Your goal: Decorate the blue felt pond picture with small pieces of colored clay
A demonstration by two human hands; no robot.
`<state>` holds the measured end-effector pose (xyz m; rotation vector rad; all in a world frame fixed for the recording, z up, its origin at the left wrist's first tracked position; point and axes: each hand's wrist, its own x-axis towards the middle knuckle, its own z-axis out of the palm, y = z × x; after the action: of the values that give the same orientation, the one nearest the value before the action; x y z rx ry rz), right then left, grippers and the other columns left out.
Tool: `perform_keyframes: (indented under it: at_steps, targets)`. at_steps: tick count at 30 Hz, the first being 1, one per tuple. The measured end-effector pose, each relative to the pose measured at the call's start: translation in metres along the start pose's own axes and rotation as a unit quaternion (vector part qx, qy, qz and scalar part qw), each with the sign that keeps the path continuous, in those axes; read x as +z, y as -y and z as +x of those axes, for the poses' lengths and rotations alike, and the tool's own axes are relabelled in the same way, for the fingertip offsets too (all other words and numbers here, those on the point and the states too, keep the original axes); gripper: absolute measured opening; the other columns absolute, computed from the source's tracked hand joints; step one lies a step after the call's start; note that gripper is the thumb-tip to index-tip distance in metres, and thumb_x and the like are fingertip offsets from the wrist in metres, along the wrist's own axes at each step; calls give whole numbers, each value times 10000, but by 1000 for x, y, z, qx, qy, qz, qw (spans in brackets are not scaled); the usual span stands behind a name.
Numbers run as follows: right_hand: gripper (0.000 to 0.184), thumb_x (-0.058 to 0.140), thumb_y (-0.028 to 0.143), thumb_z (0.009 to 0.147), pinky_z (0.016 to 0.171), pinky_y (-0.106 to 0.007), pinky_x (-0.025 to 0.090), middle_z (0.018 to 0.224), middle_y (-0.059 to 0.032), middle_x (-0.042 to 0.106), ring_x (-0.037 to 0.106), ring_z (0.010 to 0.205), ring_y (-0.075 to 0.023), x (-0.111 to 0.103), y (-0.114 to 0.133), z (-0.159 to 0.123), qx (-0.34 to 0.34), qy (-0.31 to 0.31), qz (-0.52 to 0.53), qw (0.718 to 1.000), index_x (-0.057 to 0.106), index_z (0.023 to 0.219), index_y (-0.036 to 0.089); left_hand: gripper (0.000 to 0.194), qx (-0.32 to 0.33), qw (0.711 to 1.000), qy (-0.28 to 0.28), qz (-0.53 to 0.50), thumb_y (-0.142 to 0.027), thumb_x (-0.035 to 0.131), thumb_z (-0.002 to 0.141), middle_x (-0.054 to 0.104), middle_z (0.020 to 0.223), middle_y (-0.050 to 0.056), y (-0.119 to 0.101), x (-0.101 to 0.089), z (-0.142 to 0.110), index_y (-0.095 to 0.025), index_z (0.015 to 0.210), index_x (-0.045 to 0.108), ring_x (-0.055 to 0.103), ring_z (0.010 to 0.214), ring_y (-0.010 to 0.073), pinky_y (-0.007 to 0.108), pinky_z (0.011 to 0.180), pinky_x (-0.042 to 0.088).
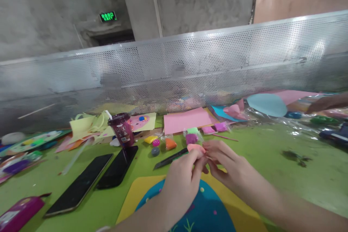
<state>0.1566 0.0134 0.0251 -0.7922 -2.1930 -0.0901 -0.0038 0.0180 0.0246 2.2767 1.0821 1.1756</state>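
A lump of coral-pink modelling clay [196,148] shows between the fingertips of my two hands. My left hand [182,174] is closed, pinching it from the left. From the right, the fingers of my right hand [231,161] close on its edge; the exact contact is partly hidden. Below them lies a yellow sheet [130,197] bearing a blue rounded shape [208,210] with small coloured dots and green grass-like strips. Just beyond my left hand is a black utility knife [170,158]. Packets of orange clay [170,144] and purple clay [191,138] lie past it.
Two black phones [80,185] [118,168] lie at left, near a magenta case [20,214]. A lidded drink cup [122,130] stands behind them. Pink paper [187,120] leans by the perforated metal barrier [190,69]. Another person's hand [328,102] reaches in at far right.
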Motion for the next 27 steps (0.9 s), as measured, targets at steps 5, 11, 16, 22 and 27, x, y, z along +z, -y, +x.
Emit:
perform_keyframes:
  at_steps: [5, 11, 16, 22, 27]
  targets:
    - [211, 312, 110, 906, 636, -288, 526, 1010, -102, 532, 583, 782, -173, -1, -2, 1, 12, 27, -13, 999, 511, 964, 150, 185, 22, 999, -15, 26, -183, 395, 870, 506, 611, -27, 5, 3, -1, -194, 688, 422, 448, 522, 116, 212, 491, 311]
    - [200, 327, 87, 848, 418, -231, 386, 959, -51, 574, 535, 548, -109, 2, 2, 0, 1, -21, -96, 995, 505, 859, 176, 178, 36, 999, -25, -11, -174, 397, 842, 456, 593, -31, -1, 3, -2, -189, 665, 412, 404, 509, 101, 201, 480, 305]
    - [196, 337, 83, 838, 419, -238, 369, 965, -43, 572, 513, 527, -102, 3, 8, -2, 7, -36, -92, 995, 507, 852, 178, 186, 67, 997, -49, 10, -134, 422, 773, 385, 544, -51, -8, 2, -3, -188, 608, 354, 348, 468, 83, 192, 454, 267]
    - [160, 366, 95, 845, 411, -219, 380, 941, -45, 575, 522, 549, -96, -1, 12, -1, 9, -63, -84, 994, 478, 774, 185, 179, 81, 995, -55, 29, -128, 429, 760, 377, 532, -52, -10, -4, -1, -189, 609, 353, 367, 470, 86, 201, 460, 269]
    - [159, 368, 121, 861, 525, -276, 487, 896, -94, 574, 571, 764, -195, -4, 6, 6, -29, -22, -193, 981, 518, 832, 163, 168, 82, 995, -42, 44, -139, 420, 770, 405, 575, -37, 4, -2, 0, -195, 636, 337, 402, 513, 104, 216, 494, 300]
